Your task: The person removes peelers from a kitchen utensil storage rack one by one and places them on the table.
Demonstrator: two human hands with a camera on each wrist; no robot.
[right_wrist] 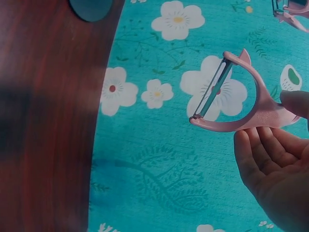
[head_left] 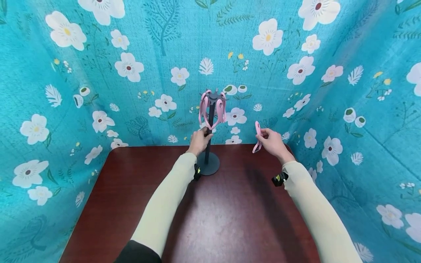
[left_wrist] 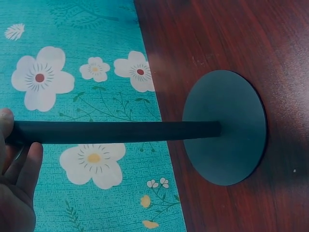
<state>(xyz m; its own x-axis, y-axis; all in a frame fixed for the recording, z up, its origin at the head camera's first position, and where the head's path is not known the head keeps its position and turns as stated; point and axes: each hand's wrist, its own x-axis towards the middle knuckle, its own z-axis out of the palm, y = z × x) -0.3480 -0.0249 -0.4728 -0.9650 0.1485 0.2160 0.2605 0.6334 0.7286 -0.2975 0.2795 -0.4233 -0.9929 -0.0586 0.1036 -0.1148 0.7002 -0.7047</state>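
Note:
Near the back of the table stands a dark grey rotating-style rack with a round base and a hooked top. Pink peelers hang around that top. Just below them, my left hand grips the pole between thumb and fingers. To the right, my right hand pinches another pink Y-shaped peeler by its handle, above the table. Its metal blade faces away from the palm, toward the table side in the right wrist view.
A dark red-brown wooden table lies under both arms. Blue flowered cloth rises behind the table's back edge and along both sides. Each wrist wears a small black camera band.

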